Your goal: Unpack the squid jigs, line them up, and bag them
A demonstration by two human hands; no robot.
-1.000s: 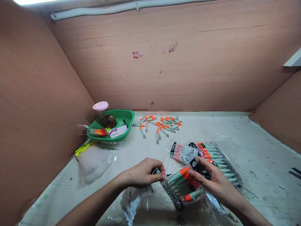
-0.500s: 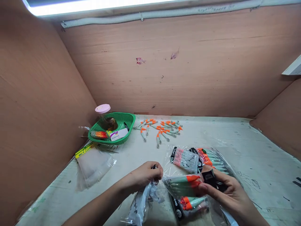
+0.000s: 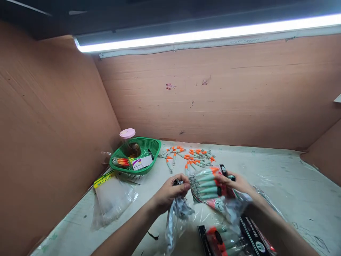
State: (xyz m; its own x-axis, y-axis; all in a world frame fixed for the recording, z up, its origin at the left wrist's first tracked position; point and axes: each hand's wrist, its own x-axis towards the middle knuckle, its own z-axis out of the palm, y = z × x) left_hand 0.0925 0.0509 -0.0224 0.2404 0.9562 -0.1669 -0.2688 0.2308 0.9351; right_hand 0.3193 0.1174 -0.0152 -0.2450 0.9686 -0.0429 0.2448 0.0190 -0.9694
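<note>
Since a second ago both of my hands have come up off the table (image 3: 282, 177). My right hand (image 3: 237, 182) now grasps the bundle of lures (image 3: 206, 185) in the air, to the right of the green basket (image 3: 157, 146) and nearer to me, so the bundle is lifted clear of the sealed packs (image 3: 226, 238) it lay among. My left hand (image 3: 170, 192) is pinched shut on the neck of a crumpled clear bag (image 3: 177, 213), which has risen too and hangs limp, touching the bundle's hook end. The lures are smooth, slim and pale green, with orange tips and wire hooks. The basket is plastic mesh. Just right of it lie loose lures (image 3: 191, 158), and in front of it flat glossy sleeves (image 3: 113, 193).
</note>
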